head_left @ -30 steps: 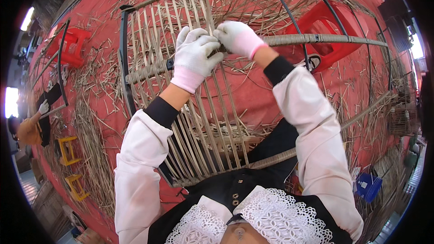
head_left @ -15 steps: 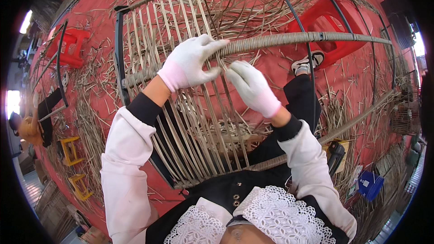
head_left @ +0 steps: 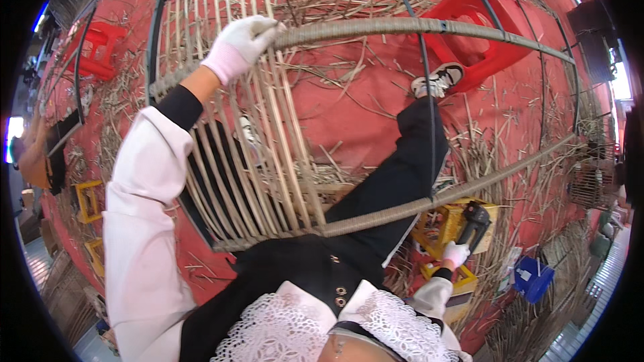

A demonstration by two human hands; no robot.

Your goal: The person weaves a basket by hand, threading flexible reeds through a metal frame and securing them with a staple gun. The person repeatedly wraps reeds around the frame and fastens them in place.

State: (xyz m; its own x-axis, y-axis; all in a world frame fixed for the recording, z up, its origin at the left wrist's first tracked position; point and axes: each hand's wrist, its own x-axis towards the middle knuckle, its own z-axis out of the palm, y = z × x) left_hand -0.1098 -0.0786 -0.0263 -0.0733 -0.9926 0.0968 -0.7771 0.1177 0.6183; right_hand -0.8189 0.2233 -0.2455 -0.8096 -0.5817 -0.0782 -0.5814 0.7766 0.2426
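One left hand pinches the wrapped bar — likely stiff, good to grab there; the right hand touches a black tool — maybe heavy, can't tell its grip.

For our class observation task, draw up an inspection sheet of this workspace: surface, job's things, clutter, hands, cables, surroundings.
Surface: red floor, littered in many places.
Job's things: dark frame with wrapped bar and pale strung strips; black tool.
Clutter: loose fibre strips, scattered and heaped.
Hands: both white-gloved; left hand grips the wrapped bar; right hand at the black tool's lower end, grip unclear.
Cables: nothing seen.
Surroundings: red stool, yellow stool, blue bucket; blurred co-worker at far left.
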